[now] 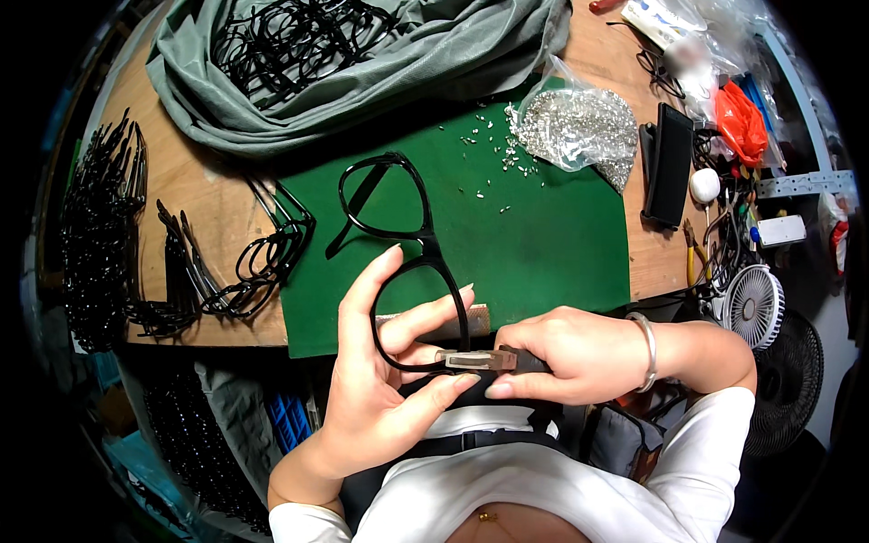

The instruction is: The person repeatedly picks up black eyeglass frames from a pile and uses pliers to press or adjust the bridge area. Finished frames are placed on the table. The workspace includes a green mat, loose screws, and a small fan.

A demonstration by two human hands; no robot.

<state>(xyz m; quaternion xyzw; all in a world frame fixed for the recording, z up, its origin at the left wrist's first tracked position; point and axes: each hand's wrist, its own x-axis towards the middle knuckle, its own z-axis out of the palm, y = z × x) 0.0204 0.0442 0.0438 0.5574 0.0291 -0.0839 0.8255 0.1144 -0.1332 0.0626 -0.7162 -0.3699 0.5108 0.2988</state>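
A black eyeglass frame (407, 244) is gripped by the left hand (380, 380) while a clear-handled tool (480, 359), clamped in the right hand (579, 353), is set at the frame's 5 o'clock hinge corner, where a steady, precise press seems called for.

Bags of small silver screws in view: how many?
1: a clear plastic bag of small silver screws at the green mat's far right corner. Loose screws lie scattered beside it; clutter could hide more.

The middle and right of the green mat (552, 244) lie bare, giving open passage beyond the black eyeglass frame (403, 244). At its far edge the bag of small metal parts (579, 131) and loose bits block the way. Frame piles (244, 271) crowd the left counter (195, 195); grey cloth (362, 81) fills the back, clutter the right.
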